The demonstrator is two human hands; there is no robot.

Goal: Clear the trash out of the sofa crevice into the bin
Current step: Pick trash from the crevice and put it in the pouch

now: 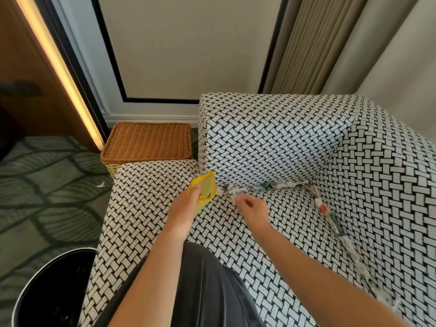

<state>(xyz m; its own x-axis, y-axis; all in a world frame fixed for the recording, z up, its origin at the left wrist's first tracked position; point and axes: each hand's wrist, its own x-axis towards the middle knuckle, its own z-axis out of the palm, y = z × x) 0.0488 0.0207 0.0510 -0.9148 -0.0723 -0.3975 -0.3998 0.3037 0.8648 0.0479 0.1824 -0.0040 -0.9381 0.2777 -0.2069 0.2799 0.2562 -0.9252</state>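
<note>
Cream wall panel (188, 43) framed by a dark border, with pleated beige curtains (318, 43) to its right and a glowing light strip (54, 60) along a wooden panel (23, 55) to its left. A wicker basket (147, 141) stands near the skirting board (151, 118) on green leaf-patterned carpet (47, 185).

Bin (54, 291), left of the sofa (259, 142): cut by the frame's lower edge, part hidden behind the sofa's front corner. Trash (329, 214) in the sofa's right-side crevice: blurred frontward. Yellow item (207, 185) under left hand (186, 206): unidentifiable.

No text, label, brand or number could be read. The crumpled colour-printed paper scraps (266, 186), toward four o'clock in the crevice of the black-and-white patterned sofa (271, 142), were too blurred.
</note>
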